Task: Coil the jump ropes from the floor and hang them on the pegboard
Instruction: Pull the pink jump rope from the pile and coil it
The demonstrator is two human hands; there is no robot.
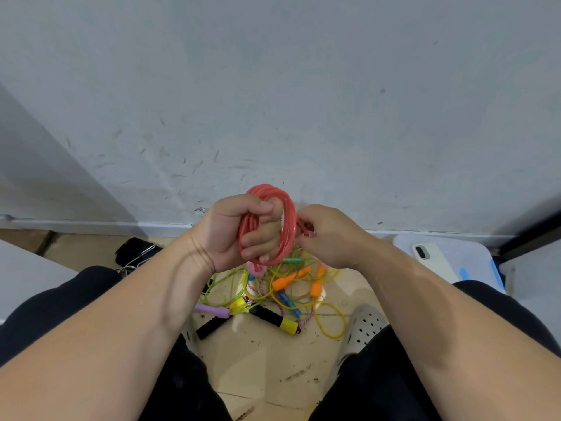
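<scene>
A red jump rope (288, 220) is wound in several loops, and my left hand (236, 232) grips the coil with curled fingers. My right hand (328, 235) pinches the rope's loose end beside the coil; a pink handle tip shows at its fingertips. Below the hands, a tangled pile of jump ropes (273, 296) lies on the tiled floor, with orange, yellow-black, purple and blue handles and thin yellow-green cords. No pegboard is in view.
A scuffed grey wall (273, 101) rises just ahead. A translucent bin lid with a phone (434, 259) on it sits at right. A black object with a metal chain (136, 253) lies at left. My knees and a grey perforated shoe (364, 326) frame the pile.
</scene>
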